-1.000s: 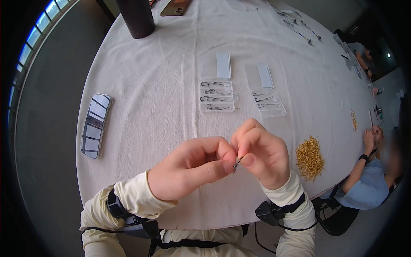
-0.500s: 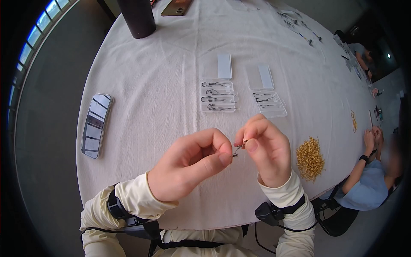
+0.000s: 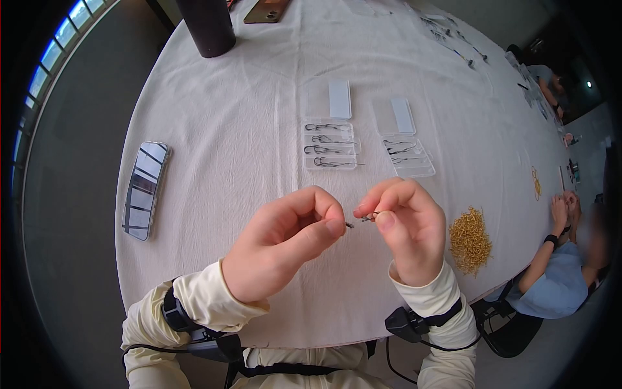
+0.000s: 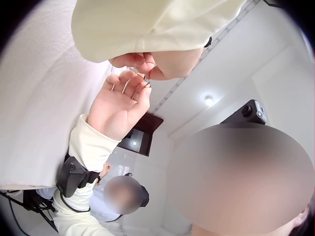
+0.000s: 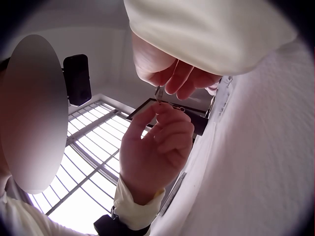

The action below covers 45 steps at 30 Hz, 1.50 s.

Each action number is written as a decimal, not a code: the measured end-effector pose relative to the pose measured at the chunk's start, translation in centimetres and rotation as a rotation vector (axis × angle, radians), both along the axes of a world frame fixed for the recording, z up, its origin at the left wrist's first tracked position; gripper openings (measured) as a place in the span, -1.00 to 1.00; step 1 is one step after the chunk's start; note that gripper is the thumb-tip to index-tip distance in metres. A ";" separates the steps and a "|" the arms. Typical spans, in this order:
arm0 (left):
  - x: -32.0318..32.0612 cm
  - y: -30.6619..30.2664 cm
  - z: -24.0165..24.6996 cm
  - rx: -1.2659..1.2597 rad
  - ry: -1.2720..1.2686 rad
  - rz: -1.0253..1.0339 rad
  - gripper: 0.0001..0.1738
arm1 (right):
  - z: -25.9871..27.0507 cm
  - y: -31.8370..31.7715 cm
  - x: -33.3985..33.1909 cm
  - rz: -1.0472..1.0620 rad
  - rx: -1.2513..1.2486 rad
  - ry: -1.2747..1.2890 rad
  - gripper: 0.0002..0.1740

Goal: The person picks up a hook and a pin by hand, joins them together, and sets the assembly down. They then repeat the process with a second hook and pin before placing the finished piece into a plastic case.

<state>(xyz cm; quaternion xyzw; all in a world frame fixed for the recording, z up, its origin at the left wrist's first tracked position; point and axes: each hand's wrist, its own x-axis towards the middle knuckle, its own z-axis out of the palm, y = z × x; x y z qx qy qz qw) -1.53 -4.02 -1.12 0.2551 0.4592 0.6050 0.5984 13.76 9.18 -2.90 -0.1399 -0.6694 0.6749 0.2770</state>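
Observation:
Both hands are raised over the white tablecloth, fingertips facing each other across a narrow gap. The left hand [image 3: 282,243] pinches a small dark piece [image 3: 350,225] between thumb and curled index finger; only its tip shows. Between thumb and index finger, the right hand [image 3: 411,233] pinches a thin dark metal piece [image 3: 367,218] that points toward the left hand. Whether the two pieces are joined cannot be told. In the right wrist view a small ring-ended piece [image 5: 181,109] shows at the left hand's fingertips [image 5: 162,105].
Beyond the hands lie two open clear boxes, the left [image 3: 329,166] and right [image 3: 414,172], holding dark hooks. A pile of gold pieces [image 3: 470,240] sits right, a phone [image 3: 146,191] left, a dark cup [image 3: 207,29] at the back. Another person [image 3: 554,279] sits far right.
The hands have drawn slightly apart, the left moving up and left, the right a little to the right. A gap now shows between their fingertips, with a piece visible in each.

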 end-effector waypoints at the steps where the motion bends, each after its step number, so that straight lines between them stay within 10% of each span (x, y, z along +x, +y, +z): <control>1: 0.0 0.0 0.0 0.000 0.000 0.000 -0.90 | 0.0 0.0 0.0 0.000 0.000 0.000 -0.94; 31: 0.0 0.8 0.3 -0.191 -0.250 0.054 -0.92 | 0.1 -0.4 0.0 -0.075 -0.041 -0.028 -0.94; 39: -0.2 0.3 0.2 -0.098 -0.039 0.000 -0.86 | 0.6 0.2 -0.5 -0.247 0.911 0.058 -0.71; 45: 0.1 0.0 0.5 -0.043 0.004 -0.010 -0.85 | 1.0 -0.5 0.3 -0.380 1.149 0.072 -0.67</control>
